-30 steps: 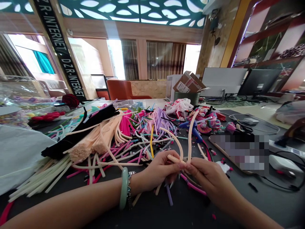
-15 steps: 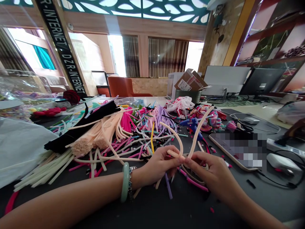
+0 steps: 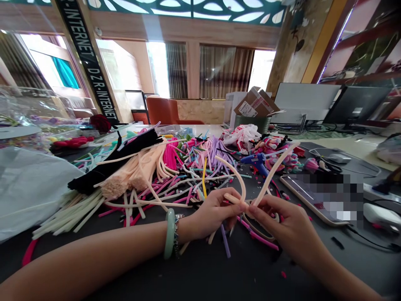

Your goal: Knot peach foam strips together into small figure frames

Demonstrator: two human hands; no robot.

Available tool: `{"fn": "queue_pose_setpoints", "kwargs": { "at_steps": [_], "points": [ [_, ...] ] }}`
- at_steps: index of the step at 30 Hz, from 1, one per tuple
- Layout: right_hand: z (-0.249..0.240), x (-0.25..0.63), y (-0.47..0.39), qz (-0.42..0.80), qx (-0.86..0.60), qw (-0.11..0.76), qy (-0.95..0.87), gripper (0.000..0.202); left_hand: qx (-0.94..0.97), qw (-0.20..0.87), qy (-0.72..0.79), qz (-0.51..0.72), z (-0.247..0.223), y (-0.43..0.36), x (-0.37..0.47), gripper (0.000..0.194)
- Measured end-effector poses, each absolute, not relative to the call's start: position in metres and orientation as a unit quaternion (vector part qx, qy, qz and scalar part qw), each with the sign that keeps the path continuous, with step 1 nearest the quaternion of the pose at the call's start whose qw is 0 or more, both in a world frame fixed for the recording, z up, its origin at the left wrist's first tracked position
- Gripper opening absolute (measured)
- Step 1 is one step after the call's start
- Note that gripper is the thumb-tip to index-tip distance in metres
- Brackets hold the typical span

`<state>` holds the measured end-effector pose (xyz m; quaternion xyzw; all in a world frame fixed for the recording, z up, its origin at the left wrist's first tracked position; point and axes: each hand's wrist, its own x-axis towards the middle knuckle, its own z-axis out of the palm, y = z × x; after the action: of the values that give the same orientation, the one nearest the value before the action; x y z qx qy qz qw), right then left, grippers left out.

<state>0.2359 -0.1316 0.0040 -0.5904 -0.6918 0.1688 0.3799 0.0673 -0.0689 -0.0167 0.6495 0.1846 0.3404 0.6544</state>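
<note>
Cream fuzzy stems (image 3: pixel 272 175) are pinched between my two hands, their free ends spreading up to the left and right. My left hand (image 3: pixel 216 211), with a green bangle (image 3: pixel 169 234) on its wrist, closes thumb against fingers on them. My right hand (image 3: pixel 278 215) pinches the same stems just beside it, and the two sets of fingertips meet. Beneath the hands lie a pink stem (image 3: pixel 263 241) and a purple stem (image 3: pixel 225 242) on the dark table. Part of a ring-shaped object shows behind my right fingers.
Bundles of cream stems (image 3: pixel 138 171) and black stems (image 3: pixel 109 167) lie left, beside loose coloured ones. A blue glue gun (image 3: pixel 255 161) sits beyond my hands. To the right are a phone (image 3: pixel 313 200), a white charger (image 3: pixel 380 215) and cables.
The whole view has shifted slightly, so things appear a little farther right. The right-hand free end of the cream stems leans further right. Both hands keep their pinch.
</note>
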Motion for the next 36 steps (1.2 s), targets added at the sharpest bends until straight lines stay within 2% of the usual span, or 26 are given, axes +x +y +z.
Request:
{"fn": "queue_pose_setpoints", "kwargs": {
  "at_steps": [17,23,30,36],
  "points": [
    [0.0025,0.2358,-0.1326,0.132,-0.571,0.388,-0.711,0.030,0.647,0.657,0.186,0.338,-0.0177,-0.0692,0.0677,0.022],
    [0.0032,0.2351,-0.1336,0.123,-0.573,0.356,-0.728,0.030,0.695,0.584,0.224,0.356,-0.0200,-0.0675,0.0652,0.027],
    [0.0014,0.2353,-0.1338,0.131,-0.550,0.361,-0.742,0.029,0.672,0.659,0.189,0.279,-0.0187,-0.0652,0.0649,0.031],
    [0.0005,0.2345,-0.1360,0.121,-0.544,0.362,-0.748,0.026,0.690,0.653,0.182,0.255,-0.0195,-0.0662,0.0647,0.029]
  ]
}}
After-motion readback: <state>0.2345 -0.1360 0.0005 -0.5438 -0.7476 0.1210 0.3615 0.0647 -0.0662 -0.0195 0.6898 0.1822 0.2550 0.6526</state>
